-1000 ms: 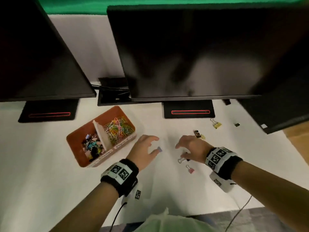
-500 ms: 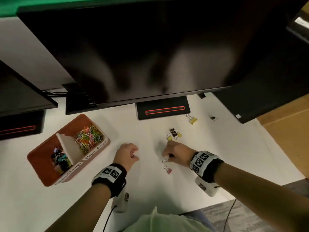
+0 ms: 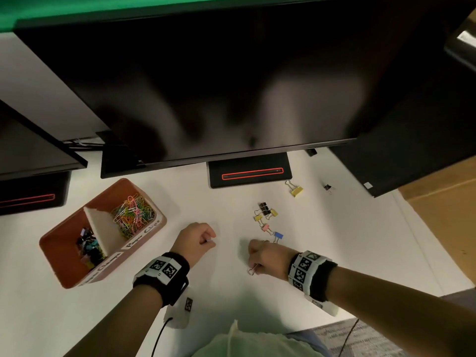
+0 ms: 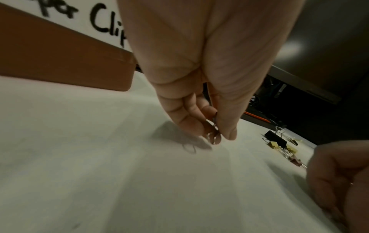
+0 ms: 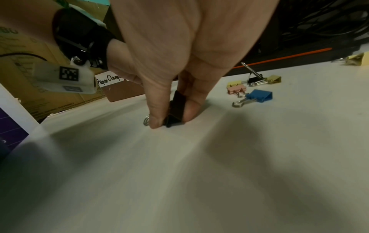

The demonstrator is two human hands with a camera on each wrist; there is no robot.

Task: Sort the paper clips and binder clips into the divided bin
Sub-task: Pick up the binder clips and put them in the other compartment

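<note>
Desk: white desk (image 3: 334, 253), black monitors (image 3: 206, 86) far, green wall behind
Bin: orange divided bin (image 3: 67, 264) left
Left hand (image 3: 195, 240): pinching a small binder clip (image 4: 213, 137)
Right hand (image 3: 268, 258): pinching black binder clip (image 5: 175, 112) on desk
Loose binder clips (image 3: 268, 217): far right of hands

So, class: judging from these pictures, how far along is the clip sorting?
Done: the divided bin holds paper clips in one compartment and binder clips in the other. In hand: the right hand pinches a black binder clip; the left hand holds a small clip. Left: about seven loose binder clips, including a blue one.

Office desk beneath several monitors (image 3: 206, 86)
</note>
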